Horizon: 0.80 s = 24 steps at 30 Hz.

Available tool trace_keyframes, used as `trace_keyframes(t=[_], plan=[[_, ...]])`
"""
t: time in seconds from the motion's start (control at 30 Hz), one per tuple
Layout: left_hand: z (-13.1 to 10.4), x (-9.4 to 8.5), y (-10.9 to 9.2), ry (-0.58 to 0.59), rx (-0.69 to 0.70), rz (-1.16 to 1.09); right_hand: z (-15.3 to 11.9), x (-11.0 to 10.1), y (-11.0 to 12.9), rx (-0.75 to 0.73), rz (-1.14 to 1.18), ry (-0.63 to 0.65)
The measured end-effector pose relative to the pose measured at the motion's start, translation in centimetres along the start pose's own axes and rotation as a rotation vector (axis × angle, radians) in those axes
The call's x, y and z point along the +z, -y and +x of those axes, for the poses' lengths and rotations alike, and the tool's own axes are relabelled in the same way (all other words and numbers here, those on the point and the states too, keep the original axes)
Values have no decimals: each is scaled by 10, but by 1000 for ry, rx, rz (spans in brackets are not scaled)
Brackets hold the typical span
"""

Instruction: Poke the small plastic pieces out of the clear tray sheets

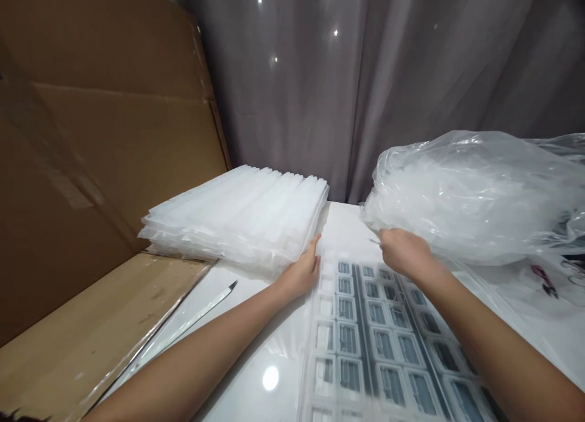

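Note:
My left hand (299,274) is at the right edge of a stack of white, translucent sheets (247,212), its fingers stretched out and touching the stack's side. My right hand (404,249) is closed at the front left edge of a large clear plastic bag (461,190); a small thin tip sticks out to its left, and what the fingers hold is too small to name. Between and below my hands lies a clear plastic tray (347,309) with rows of rectangular compartments, dark strips running through it.
A thin tool with a dark pointed tip (201,313) lies left of my left forearm. Large cardboard (109,117) stands at the left, with a flat brown piece (137,312) below. Red-handled scissors (543,281) lie at the right. A grey curtain (297,93) hangs behind the white table (342,218).

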<state>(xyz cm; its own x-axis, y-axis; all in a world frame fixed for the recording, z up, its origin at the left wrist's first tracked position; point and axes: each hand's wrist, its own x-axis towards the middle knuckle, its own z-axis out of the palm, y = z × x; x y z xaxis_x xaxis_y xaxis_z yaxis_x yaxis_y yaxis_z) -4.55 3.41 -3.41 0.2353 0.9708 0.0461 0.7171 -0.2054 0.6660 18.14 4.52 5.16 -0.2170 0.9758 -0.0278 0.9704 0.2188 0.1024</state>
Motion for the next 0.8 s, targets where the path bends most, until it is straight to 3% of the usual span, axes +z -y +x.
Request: trace_keyframes(t=[0.07,0.17,0.27,0.43,0.8], plan=[[0,-6,-2,81,19,-45,-4,4,0,-119,154,51],[-1,-19,-4,317,42,-115,-7,24,13,-364,740,232],[-1,-33,-1,532,50,-140,-6,48,31,-405,1182,429],[2,-37,5,667,79,-224,-2,62,40,-346,1293,518],[6,-34,8,670,99,-187,-5,59,37,-358,1248,476]])
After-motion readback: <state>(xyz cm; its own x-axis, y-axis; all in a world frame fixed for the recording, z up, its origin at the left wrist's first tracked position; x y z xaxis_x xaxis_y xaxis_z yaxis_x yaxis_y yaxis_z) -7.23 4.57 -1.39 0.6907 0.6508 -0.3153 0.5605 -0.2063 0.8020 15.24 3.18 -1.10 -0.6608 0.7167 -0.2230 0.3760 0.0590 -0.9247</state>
